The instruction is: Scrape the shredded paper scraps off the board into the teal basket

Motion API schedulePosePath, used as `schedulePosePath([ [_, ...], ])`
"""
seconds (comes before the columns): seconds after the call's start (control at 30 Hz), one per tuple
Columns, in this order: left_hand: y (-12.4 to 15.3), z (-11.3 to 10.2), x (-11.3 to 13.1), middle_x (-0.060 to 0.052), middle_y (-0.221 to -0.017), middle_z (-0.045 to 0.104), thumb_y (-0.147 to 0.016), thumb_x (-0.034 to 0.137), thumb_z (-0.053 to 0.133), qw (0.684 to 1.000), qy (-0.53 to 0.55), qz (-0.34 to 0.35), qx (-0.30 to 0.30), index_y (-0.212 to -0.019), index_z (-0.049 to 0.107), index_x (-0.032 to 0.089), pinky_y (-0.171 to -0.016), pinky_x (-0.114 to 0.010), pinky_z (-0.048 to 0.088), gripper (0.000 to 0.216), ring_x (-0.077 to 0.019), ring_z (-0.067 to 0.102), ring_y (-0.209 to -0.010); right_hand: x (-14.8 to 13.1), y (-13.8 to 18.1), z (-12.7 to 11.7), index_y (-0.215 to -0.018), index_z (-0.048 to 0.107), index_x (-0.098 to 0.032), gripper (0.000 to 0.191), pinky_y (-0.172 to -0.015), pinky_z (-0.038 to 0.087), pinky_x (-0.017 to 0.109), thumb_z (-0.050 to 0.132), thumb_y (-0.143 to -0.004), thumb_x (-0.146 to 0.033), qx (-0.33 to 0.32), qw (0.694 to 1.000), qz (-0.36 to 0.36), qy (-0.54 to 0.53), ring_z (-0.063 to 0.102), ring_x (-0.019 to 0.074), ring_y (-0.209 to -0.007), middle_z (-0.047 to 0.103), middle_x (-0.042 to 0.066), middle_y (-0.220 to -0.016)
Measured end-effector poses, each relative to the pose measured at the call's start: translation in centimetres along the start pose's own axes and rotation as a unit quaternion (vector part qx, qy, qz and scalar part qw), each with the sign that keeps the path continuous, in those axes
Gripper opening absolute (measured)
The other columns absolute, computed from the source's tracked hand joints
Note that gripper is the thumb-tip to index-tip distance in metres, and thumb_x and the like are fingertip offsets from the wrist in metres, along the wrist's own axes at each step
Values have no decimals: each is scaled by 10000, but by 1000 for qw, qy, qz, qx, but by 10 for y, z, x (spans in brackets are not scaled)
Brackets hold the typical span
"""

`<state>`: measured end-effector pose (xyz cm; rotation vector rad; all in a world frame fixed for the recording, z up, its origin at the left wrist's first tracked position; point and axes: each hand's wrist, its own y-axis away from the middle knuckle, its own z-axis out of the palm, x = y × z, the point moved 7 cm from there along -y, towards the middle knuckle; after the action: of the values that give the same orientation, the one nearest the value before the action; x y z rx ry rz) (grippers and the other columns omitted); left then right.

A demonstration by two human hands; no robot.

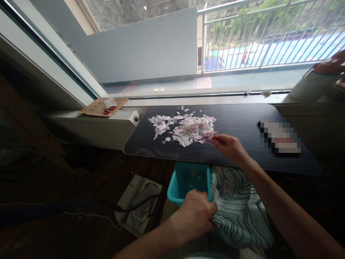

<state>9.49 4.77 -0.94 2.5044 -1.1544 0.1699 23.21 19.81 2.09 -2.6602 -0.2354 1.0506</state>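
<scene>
A loose heap of small torn paper scraps (191, 127), white with pink and purple tints, lies on the dark tabletop (234, 118). At the heap's right edge is my right hand (229, 146), its fingertips pinched together; whatever is between them is too small to make out. My left hand (198, 212) is closed on the near rim of a teal plastic bin (174, 181), below the table's front edge. A few pale bits show faintly inside the bin. Striped cloth (239, 205) covers my lap to the right of it, with some scraps lying on it.
Red-handled scissors (110, 110) rest on a brown envelope (91, 107) at the left sill, beside a white radiator (125, 117). A blurred-out flat object (280, 136) lies at the table's right. Another person's hand and pale sleeve (314, 82) reach in at right. A box (140, 205) stands on the floor.
</scene>
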Motion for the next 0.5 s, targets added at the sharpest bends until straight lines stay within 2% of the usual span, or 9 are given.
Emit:
schedulePosePath([
  [0.1,7,1,-9,-36,-739,605,-730,417,716,999,13,-28,12,-770,658,210,-689,-315,449,219,-223,582,-724,0,-6,7,-893,732,-170,281,-637,432,252,504,-821,-318,-22,1000,1,11,617,166,-697,705,54,-792],
  [0.27,16,3,-22,-33,-750,598,-715,406,730,997,31,-63,18,-762,655,210,-679,-307,435,214,-214,567,-715,6,5,6,-890,738,-182,300,-567,418,239,518,-808,-368,-111,993,38,-11,600,146,-599,694,22,-685],
  [0.4,20,4,-29,-25,-741,584,-731,392,713,995,48,-77,35,-736,640,209,-684,-302,422,197,-205,553,-714,10,-1,-7,-924,735,-172,313,-610,432,252,521,-807,-368,-55,997,45,9,621,162,-646,708,39,-726],
  [0.5,22,6,-32,-17,-738,575,-732,351,708,993,60,-86,47,-726,628,208,-691,-292,410,164,-193,540,-716,8,-7,-4,-906,735,-176,299,-629,433,257,511,-815,-351,-42,998,30,24,633,175,-694,717,44,-771],
])
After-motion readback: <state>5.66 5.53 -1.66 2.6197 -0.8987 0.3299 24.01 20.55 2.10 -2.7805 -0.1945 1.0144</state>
